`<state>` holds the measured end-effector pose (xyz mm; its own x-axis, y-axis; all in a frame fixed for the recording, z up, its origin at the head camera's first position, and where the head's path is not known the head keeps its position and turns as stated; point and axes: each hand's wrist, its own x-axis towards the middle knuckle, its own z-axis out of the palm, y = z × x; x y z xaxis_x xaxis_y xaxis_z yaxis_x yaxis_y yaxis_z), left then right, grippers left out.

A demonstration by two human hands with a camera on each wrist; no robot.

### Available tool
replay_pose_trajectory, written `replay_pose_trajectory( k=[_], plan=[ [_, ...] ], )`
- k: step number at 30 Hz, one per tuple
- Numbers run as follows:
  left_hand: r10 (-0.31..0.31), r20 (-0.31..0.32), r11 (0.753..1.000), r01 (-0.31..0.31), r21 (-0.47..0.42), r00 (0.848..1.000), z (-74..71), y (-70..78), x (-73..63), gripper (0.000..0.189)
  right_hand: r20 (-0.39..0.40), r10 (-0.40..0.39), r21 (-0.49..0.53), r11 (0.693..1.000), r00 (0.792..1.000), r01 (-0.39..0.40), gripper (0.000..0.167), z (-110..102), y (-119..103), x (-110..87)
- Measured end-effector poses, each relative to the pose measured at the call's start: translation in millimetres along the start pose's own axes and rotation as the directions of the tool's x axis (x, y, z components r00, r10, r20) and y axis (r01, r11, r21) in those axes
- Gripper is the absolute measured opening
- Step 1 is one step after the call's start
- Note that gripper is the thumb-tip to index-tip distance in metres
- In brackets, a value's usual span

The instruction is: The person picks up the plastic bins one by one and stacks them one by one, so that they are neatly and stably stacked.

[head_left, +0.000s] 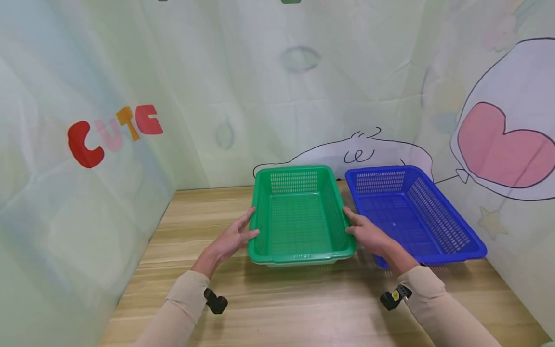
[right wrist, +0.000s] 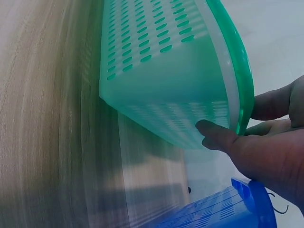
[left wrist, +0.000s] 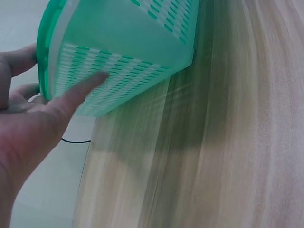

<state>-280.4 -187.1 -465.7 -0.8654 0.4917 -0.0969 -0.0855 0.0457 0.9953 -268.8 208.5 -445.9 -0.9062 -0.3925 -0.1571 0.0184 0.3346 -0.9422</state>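
Observation:
A green plastic basket (head_left: 299,224) with slotted walls sits in the middle of the wooden table. Just under its green rim a whitish rim (right wrist: 223,61) shows, with pale slotted walls below, like a second basket nested outside it. My left hand (head_left: 231,238) holds the left side at the rim; one digit lies along the outer wall in the left wrist view. On the opposite side my right hand (head_left: 368,233) grips the rim, with a digit under it against the wall. Some fingers of both hands are partly hidden. Inside, the green basket holds nothing visible.
To the right, close beside my right forearm, stands a blue slotted basket (head_left: 392,219). The wooden table (head_left: 295,303) reaches back to a printed cloth (head_left: 212,96), which also hangs at both sides. A thin dark cord (left wrist: 76,141) shows beyond the table's edge.

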Motion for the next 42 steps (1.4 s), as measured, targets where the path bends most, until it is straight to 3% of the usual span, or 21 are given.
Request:
replay_pose_trajectory(
  k=[3, 9, 12, 16, 21, 26, 34, 42],
  plan=[
    [-0.008, -0.044, 0.998, 0.011, 0.056, 0.999, -2.1, 5.0, -0.4, 0.077, -0.018, 0.006, -0.008, 1.0, 1.0, -0.006, 0.067, -0.7, -2.9, -1.2],
    [0.068, -0.153, 0.975, -0.033, 0.221, 0.986, -1.4, 26.8, 4.3, 0.08, -0.072, 0.008, -0.056, 0.998, 0.997, -0.012, 0.072, -8.2, -12.0, -7.5],
    [0.078, -0.15, 0.963, -0.035, 0.268, 0.986, 4.5, 39.4, 9.1, 0.086, -0.083, 0.0, -0.041, 0.999, 0.997, -0.003, 0.074, -14.5, -14.9, -9.7],
    [0.082, -0.146, 0.953, -0.035, 0.3, 0.986, 13.1, 50.1, 17.5, 0.09, -0.087, -0.029, -0.018, 0.999, 0.996, 0.027, 0.076, -22.0, -17.9, -10.6],
    [0.098, -0.194, 0.959, -0.04, 0.282, 0.976, 21.1, 58.5, 23.9, 0.089, -0.101, -0.054, -0.065, 0.997, 0.993, 0.048, 0.076, -30.0, -21.1, -11.9],
    [0.128, -0.176, 0.958, -0.076, 0.275, 0.976, 36.0, 65.1, 32.4, 0.088, -0.129, -0.047, -0.088, 0.996, 0.99, 0.035, 0.073, -44.4, -23.3, -19.0],
    [0.168, -0.104, 0.944, -0.13, 0.302, 0.98, 78.3, 69.5, 51.8, 0.088, -0.198, -0.033, -0.126, 0.992, 0.98, 0.007, 0.075, -80.1, -21.6, -38.8],
    [0.176, -0.052, 0.959, -0.159, 0.235, 0.983, 107.2, 66.8, 62.7, 0.093, -0.254, 0.016, -0.172, 0.983, 0.967, -0.062, 0.078, -104.7, -5.3, -55.5]
  ],
)
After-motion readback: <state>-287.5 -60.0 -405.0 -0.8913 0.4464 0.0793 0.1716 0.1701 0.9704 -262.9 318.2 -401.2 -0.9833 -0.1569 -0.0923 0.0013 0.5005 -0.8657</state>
